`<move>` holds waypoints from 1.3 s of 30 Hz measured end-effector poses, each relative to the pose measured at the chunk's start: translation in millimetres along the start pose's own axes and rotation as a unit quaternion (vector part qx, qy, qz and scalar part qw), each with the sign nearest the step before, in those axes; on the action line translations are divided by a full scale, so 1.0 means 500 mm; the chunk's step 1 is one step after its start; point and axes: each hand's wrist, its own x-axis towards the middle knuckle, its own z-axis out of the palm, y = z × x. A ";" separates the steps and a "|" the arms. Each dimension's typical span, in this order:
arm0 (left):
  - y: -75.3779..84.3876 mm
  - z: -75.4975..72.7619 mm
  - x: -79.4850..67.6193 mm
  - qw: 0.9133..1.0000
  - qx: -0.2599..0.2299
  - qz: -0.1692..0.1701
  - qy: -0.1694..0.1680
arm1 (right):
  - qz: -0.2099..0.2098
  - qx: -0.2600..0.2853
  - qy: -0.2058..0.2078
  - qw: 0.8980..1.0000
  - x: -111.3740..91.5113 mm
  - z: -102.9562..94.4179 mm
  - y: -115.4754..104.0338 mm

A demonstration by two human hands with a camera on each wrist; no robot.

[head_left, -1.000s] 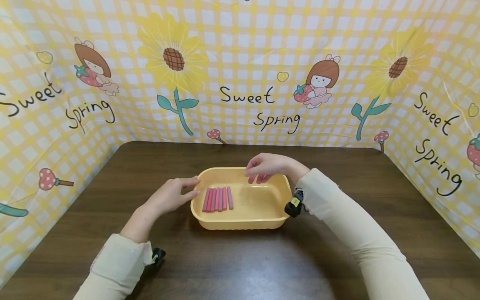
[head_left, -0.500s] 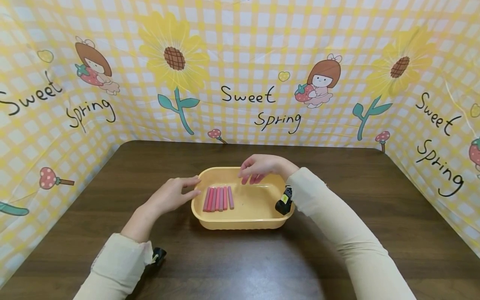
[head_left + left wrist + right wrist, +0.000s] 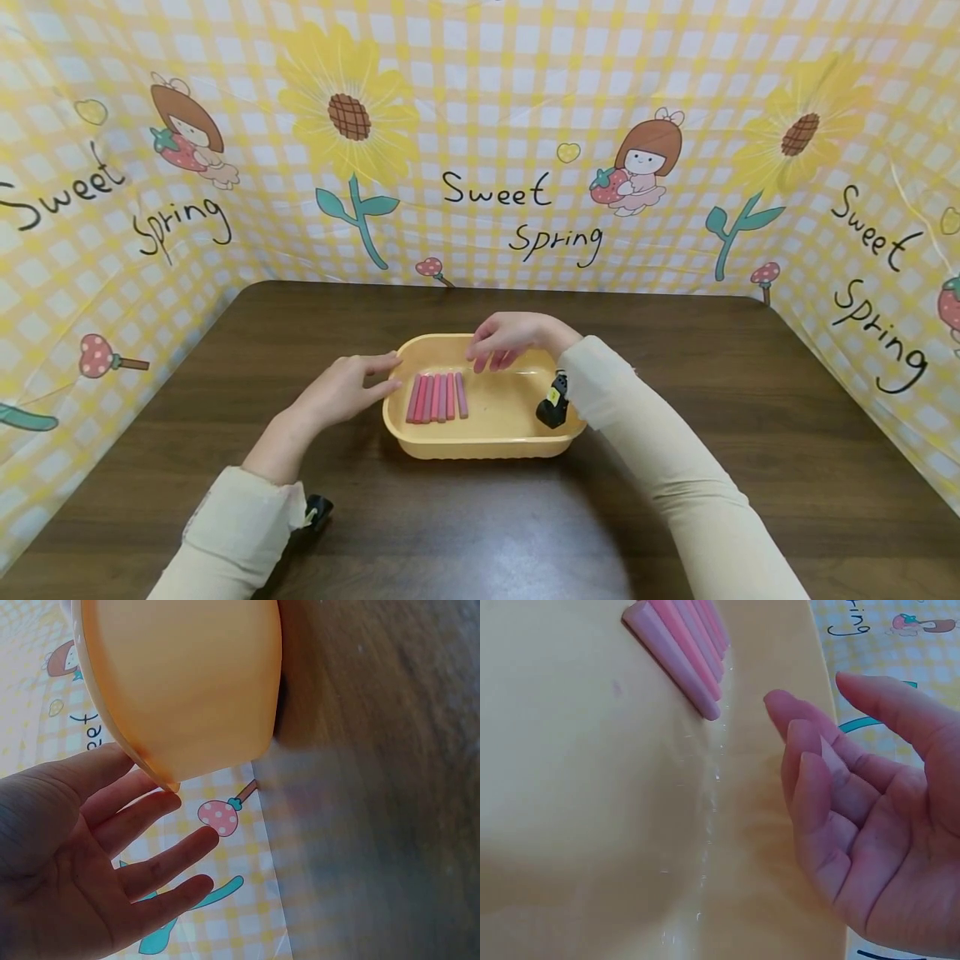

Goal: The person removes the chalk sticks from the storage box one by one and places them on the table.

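Note:
A yellow plastic tray point(image 3: 480, 450) stands on the table. On its floor, toward the left end, several slim pink and mauve sticks point(image 3: 435, 398) lie side by side; they look like chalk pastels. The rightmost mauve stick point(image 3: 671, 660) sits slightly apart from the row. My left hand point(image 3: 341, 387) rests its thumb and index finger on the tray's left rim; the left wrist view shows its other fingers point(image 3: 169, 862) loosely extended. Over the tray's far side hovers my right hand point(image 3: 513, 335), palm inward, fingers relaxed and bent, with nothing in them, just right of the sticks.
The dark wooden table point(image 3: 420, 533) extends around the tray on all sides. A yellow checked cloth point(image 3: 480, 108) with printed flowers hangs behind and at both sides. A black wrist camera point(image 3: 553, 404) on the right sleeve hangs over the tray's right end.
My right hand has moved left along the tray's far side, toward the sticks, its forearm following. The left hand, the tray and the sticks have stayed in place.

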 end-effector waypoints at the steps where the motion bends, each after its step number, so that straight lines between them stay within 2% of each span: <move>1: 0.000 0.000 0.000 1.000 0.000 0.000 0.000 | -0.001 -0.002 -0.002 1.000 0.003 0.001 0.001; 10: 0.002 -0.001 -0.001 1.000 -0.002 0.005 0.000 | 0.010 -0.012 -0.037 0.999 0.019 0.017 0.007; 17: 0.006 -0.004 -0.002 1.000 0.000 0.009 -0.001 | 0.009 -0.044 -0.049 0.998 0.026 0.035 0.005; 24: 0.004 -0.003 -0.003 1.000 0.000 0.003 -0.003 | 0.042 -0.033 -0.064 0.996 0.038 0.057 0.010; 31: 0.006 -0.004 -0.004 1.000 0.000 0.009 0.000 | 0.062 -0.035 -0.055 0.996 0.047 0.066 0.012; 39: 0.006 -0.003 -0.002 1.000 -0.002 0.002 -0.005 | 0.063 -0.058 -0.045 0.995 0.046 0.075 0.003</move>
